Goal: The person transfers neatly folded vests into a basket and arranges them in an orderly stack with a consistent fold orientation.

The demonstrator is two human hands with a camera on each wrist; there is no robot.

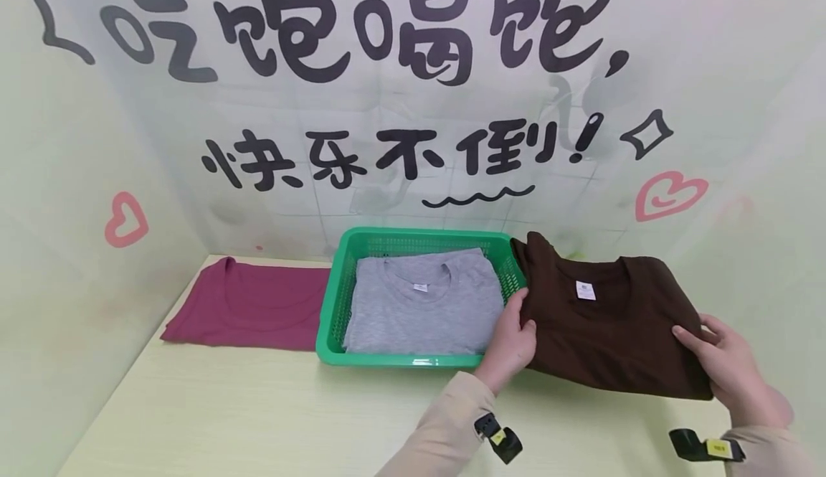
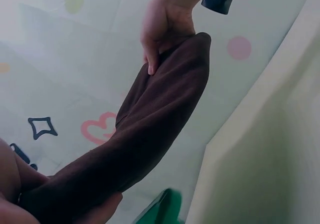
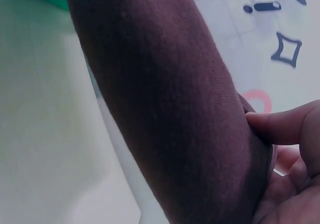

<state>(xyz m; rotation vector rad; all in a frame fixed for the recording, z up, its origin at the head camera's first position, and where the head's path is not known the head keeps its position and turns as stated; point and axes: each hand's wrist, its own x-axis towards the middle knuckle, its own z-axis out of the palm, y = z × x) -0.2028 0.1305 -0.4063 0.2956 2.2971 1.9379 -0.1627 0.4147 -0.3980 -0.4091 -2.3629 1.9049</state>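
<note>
Both hands hold a folded dark brown T-shirt (image 1: 600,341) up off the table, to the right of a green basket. My left hand (image 1: 513,341) grips its left side, close by the basket's right rim. At the other end my right hand (image 1: 725,362) pinches the right edge, thumb on top and fingers beneath. A white label shows inside the brown collar. In the right wrist view the thumb (image 3: 280,126) presses the cloth's edge. The green basket (image 1: 330,305) contains a folded grey T-shirt (image 1: 419,319), its neckline at the far side.
A folded magenta T-shirt (image 1: 264,308) lies on the pale table (image 1: 245,405), left of the basket and against its side. Behind the table hangs a white backdrop (image 1: 387,104) with black lettering and pink hearts. Side walls of similar sheeting stand at left and right.
</note>
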